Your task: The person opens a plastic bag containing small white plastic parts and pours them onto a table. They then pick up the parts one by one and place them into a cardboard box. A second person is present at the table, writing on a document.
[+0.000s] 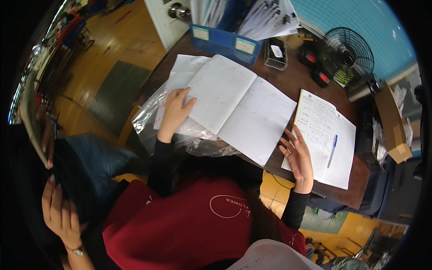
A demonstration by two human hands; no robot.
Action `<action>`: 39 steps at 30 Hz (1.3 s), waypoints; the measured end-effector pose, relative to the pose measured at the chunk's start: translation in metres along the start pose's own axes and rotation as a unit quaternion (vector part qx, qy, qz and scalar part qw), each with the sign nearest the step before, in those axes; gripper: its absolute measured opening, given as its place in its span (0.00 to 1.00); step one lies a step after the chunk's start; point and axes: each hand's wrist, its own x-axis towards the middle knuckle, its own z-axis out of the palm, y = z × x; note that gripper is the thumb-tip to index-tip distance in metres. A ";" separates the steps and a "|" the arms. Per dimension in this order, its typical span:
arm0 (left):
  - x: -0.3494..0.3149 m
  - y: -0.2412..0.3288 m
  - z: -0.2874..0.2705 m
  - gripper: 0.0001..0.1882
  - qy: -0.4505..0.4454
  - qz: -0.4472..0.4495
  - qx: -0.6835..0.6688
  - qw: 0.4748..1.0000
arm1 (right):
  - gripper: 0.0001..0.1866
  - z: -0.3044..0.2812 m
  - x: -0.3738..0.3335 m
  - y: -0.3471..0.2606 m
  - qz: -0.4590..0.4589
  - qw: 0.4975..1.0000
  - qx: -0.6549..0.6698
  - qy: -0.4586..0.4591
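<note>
1. An open notebook lay on the brown desk, directly in front of the person, tilted so that its fold ran from upper right to lower left. Its pages were grid-ruled, with handwriting and some red marks on the left one.
2. The left hand lay at the left page's outer edge, palm down, its thumb spread wide from the fingers.
3. The right hand was by the right page's lower outer edge, fingers parted and loosely bent (whether the fingertips touched the paper, I could not tell).
4. Just beside that hand, to its right, lay a second notebook, also open and written on, with a blue-topped pen across its right-hand page.
5. Loose white sheets and a clear plastic sleeve stuck out from beneath the open notebook's left side.
6. Beyond its top edge stood a blue file holder full of papers, and just right of that a small box.
7. Farther right were a black fan and a cardboard box.
8. At the far left, another person's hand showed, with a watch on its wrist, near legs in blue jeans.
</note>
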 end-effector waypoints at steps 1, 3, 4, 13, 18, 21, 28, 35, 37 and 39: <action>-0.001 0.000 0.005 0.25 0.016 -0.009 0.000 1.000 | 0.34 -0.010 0.009 0.004 0.003 1.000 0.029 0.011; -0.001 0.000 0.013 0.24 0.050 -0.020 -0.004 0.999 | 0.25 -0.011 0.020 0.004 0.001 0.995 0.094 0.032; -0.001 0.002 0.014 0.23 0.049 -0.025 -0.008 0.998 | 0.24 -0.015 0.026 0.006 0.015 0.994 0.111 -0.018; 0.004 -0.028 -0.019 0.22 0.044 -0.059 0.002 0.997 | 0.25 0.042 0.033 0.017 -0.054 0.992 -0.102 0.054; 0.003 -0.070 -0.046 0.36 0.041 -0.123 0.130 0.983 | 0.30 -0.005 -0.018 -0.024 -0.078 0.989 -0.054 0.112; 0.004 -0.050 -0.057 0.45 -0.002 -0.140 0.115 0.984 | 0.32 -0.024 -0.045 -0.034 -0.110 0.992 0.017 0.064; 0.018 -0.004 -0.025 0.41 -0.064 -0.139 -0.024 0.988 | 0.31 -0.045 -0.052 -0.009 -0.051 0.985 0.037 0.163; 0.026 0.012 -0.009 0.37 -0.022 -0.146 0.149 0.978 | 0.29 0.004 -0.024 0.022 0.002 0.986 -0.130 0.104; 0.029 0.002 -0.012 0.37 0.011 -0.166 0.155 0.974 | 0.29 0.013 -0.018 0.028 0.005 0.980 -0.176 0.093; 0.034 -0.022 -0.022 0.37 -0.004 -0.172 0.153 0.973 | 0.29 0.032 -0.010 0.032 -0.005 0.976 -0.204 0.070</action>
